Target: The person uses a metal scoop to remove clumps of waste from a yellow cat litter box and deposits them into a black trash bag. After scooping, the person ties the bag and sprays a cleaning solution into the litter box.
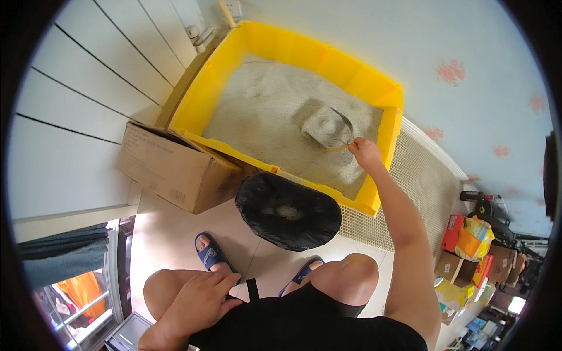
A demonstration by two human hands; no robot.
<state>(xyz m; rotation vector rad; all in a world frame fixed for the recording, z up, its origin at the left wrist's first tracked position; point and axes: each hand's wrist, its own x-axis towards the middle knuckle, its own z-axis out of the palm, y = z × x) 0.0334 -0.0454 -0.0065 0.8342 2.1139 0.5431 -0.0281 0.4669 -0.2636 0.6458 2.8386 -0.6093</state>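
Note:
My right hand (365, 153) grips the handle of a litter scoop or round sieve (348, 126), its curved rim showing above a heap of pale granules. The scoop sits in the grey, sand-like granular litter (254, 109) that covers the bottom of a large yellow plastic tub (281, 41). Part of the scoop's basket is hidden by the granules. My left hand (204, 291) lies on my left knee with nothing in it. Between my feet and the tub stands a bin lined with a black plastic bag (287, 210); a little pale material shows inside.
A cardboard box (162, 166) stands against the tub's near left corner, beside a white radiator (101, 87). A perforated beige mat (417, 184) reaches under the tub's right side. Several boxes and packages (465, 263) are stacked at the right. A window (83, 298) is at lower left.

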